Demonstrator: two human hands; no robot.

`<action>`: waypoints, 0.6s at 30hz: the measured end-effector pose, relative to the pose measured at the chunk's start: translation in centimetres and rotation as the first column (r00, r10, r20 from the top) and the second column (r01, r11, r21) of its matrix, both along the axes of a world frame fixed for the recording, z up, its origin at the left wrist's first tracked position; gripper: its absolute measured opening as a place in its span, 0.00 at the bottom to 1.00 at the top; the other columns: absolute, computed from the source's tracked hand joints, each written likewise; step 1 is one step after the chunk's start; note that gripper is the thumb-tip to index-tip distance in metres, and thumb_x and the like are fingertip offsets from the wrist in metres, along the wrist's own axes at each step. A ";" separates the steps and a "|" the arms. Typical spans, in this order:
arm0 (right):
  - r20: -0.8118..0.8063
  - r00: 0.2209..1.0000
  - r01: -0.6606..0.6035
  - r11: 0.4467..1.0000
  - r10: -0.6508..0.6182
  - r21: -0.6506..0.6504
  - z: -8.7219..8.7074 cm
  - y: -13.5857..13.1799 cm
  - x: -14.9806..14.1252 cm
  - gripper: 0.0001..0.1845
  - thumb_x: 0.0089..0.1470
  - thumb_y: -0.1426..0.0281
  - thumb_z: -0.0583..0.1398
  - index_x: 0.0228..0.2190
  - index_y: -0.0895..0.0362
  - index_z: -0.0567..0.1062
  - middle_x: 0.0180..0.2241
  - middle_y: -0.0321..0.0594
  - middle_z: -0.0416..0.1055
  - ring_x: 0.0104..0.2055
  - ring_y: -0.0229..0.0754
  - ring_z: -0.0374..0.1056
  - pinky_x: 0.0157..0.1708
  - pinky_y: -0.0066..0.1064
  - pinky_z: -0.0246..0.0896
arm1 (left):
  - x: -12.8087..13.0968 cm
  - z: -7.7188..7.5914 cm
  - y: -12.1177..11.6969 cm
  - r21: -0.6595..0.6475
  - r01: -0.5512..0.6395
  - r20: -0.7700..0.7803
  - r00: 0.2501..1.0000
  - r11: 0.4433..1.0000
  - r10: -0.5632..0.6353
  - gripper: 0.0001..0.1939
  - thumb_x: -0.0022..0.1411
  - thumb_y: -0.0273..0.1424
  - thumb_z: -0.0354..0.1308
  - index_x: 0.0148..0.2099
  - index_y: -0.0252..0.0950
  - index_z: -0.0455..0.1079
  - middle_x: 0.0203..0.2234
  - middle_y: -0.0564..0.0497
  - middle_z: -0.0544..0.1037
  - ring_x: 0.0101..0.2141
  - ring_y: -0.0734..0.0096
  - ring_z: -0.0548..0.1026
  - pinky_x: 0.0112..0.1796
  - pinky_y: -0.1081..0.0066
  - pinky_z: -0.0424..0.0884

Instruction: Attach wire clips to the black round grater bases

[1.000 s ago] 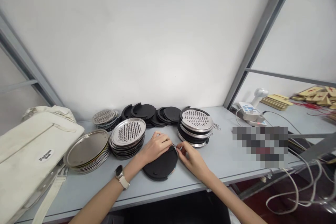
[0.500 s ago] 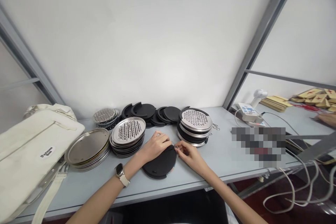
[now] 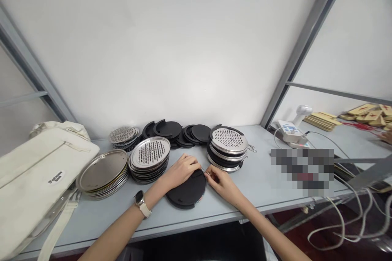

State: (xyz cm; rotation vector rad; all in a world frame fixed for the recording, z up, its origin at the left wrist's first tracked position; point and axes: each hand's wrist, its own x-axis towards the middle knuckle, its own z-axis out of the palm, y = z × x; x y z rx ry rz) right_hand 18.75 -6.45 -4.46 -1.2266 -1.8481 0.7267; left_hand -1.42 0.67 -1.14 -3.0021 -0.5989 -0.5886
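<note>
A black round disc with a small hole and a raised rim lies flat on the table in front of me. My left hand rests over its far left edge, fingers curled and pressing on it. At the disc's far right edge my right hand is closed in a pinch on a thin piece of metal wire, too small to make out fully. Right behind stands a stack of round graters in black holders, with wire loops sticking out on its right side.
To the left are a stack of round graters, a stack of plain metal discs and a cream bag. Black holders lie along the wall. At right are a white device, cables and wooden pieces.
My right hand has turned slightly at the disc's edge, its fingers curling closer together. My left hand and the disc have hardly moved.
</note>
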 end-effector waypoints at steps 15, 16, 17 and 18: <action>0.074 0.997 -0.010 1.000 0.009 0.014 -0.1 -0.4 0.0 0.11 0.62 0.67 0.51 0.27 0.55 0.61 0.22 0.29 0.55 0.24 0.34 0.52 0.25 0.26 0.46 | -0.4 1.2 -1.0 -0.108 0.051 -0.013 0.999 0.993 -0.052 0.11 0.64 0.25 0.51 0.48 0.37 0.67 0.42 0.48 0.70 0.43 0.64 0.68 0.48 0.65 0.63; 0.075 0.997 -0.011 1.000 0.010 0.018 0.0 -0.4 0.0 0.11 0.62 0.67 0.51 0.27 0.55 0.61 0.22 0.29 0.55 0.24 0.34 0.52 0.25 0.26 0.46 | -0.4 1.3 -1.1 -0.108 0.058 -0.014 0.998 0.992 -0.060 0.11 0.64 0.27 0.52 0.48 0.37 0.67 0.42 0.48 0.70 0.43 0.64 0.68 0.48 0.65 0.63; 0.077 0.997 -0.012 1.000 0.010 0.023 0.0 -0.4 0.0 0.11 0.62 0.67 0.51 0.27 0.55 0.62 0.22 0.29 0.55 0.24 0.34 0.52 0.24 0.27 0.46 | -0.4 1.3 -1.1 -0.107 0.063 -0.014 0.998 0.992 -0.065 0.10 0.65 0.28 0.52 0.48 0.37 0.67 0.41 0.48 0.71 0.43 0.64 0.68 0.48 0.66 0.63; 0.079 0.997 -0.014 1.000 0.012 0.025 0.0 -0.4 0.0 0.11 0.62 0.67 0.51 0.27 0.55 0.62 0.22 0.29 0.56 0.24 0.34 0.52 0.24 0.27 0.46 | -0.3 1.3 -1.2 -0.106 0.064 -0.011 0.998 0.992 -0.066 0.10 0.65 0.29 0.53 0.48 0.37 0.67 0.41 0.48 0.71 0.43 0.64 0.68 0.48 0.66 0.63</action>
